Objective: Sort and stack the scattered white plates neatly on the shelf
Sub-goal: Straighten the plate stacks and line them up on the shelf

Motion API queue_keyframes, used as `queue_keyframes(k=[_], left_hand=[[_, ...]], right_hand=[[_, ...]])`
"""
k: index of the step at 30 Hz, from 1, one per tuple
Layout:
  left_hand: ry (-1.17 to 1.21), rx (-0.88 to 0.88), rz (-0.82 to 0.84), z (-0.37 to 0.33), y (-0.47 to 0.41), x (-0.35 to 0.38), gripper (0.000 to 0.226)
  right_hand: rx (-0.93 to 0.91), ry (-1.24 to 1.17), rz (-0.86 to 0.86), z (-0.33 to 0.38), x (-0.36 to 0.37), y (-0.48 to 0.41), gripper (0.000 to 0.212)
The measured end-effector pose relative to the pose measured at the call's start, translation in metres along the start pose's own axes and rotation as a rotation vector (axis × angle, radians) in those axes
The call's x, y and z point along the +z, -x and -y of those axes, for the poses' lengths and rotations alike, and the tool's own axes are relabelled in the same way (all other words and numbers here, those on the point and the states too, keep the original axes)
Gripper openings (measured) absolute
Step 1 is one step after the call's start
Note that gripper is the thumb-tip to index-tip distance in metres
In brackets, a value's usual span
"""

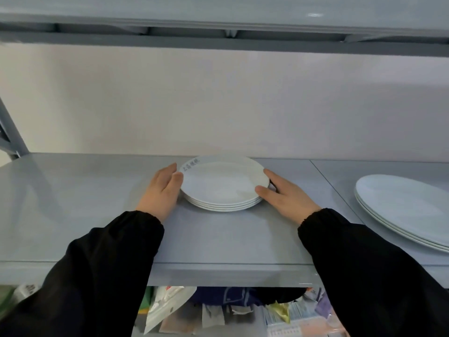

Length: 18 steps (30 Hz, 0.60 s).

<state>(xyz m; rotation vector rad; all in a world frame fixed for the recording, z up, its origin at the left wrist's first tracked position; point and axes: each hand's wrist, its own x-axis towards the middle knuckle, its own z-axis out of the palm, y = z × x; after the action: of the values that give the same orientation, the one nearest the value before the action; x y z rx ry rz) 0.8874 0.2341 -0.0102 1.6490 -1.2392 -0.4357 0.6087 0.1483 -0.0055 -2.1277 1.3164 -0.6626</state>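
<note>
A stack of several small white plates [222, 184] stands on the grey shelf [85, 203], near its back wall. Blue writing marks the top plate's far left rim. My left hand [161, 190] cups the left side of the stack, thumb on the top rim. On the stack's right side rests my right hand [284, 194], thumb against the plate edges. Both arms wear black sleeves. A second stack of larger white plates [403, 207] lies at the right, partly cut off by the frame edge.
An upper shelf [218, 32] runs overhead. A white wall closes the back. Below the shelf's front edge, packets and bags [218, 312] are piled on a lower level. A grey upright post [9, 132] stands at the far left.
</note>
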Motion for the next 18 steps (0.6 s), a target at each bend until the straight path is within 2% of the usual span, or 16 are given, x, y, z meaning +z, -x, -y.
queue_keyframes(k=[4, 9, 14, 18], left_hand=[[-0.134, -0.035, 0.088, -0.0011, -0.0008, 0.0006, 0.048], [-0.174, -0.065, 0.063, -0.0004, -0.0021, 0.0002, 0.049], [-0.182, -0.049, 0.098, -0.0030, -0.0004, 0.0015, 0.049], [-0.266, -0.031, 0.188, -0.0003, -0.0048, 0.0065, 0.052]], right_hand=[[-0.007, -0.003, 0.008, -0.0004, 0.0009, -0.0018, 0.070], [0.026, 0.015, 0.024, -0.0019, 0.0009, -0.0028, 0.076], [0.008, 0.016, 0.022, -0.0022, 0.0000, -0.0030, 0.053], [0.039, 0.008, 0.029, 0.0031, 0.0003, 0.0005, 0.053]])
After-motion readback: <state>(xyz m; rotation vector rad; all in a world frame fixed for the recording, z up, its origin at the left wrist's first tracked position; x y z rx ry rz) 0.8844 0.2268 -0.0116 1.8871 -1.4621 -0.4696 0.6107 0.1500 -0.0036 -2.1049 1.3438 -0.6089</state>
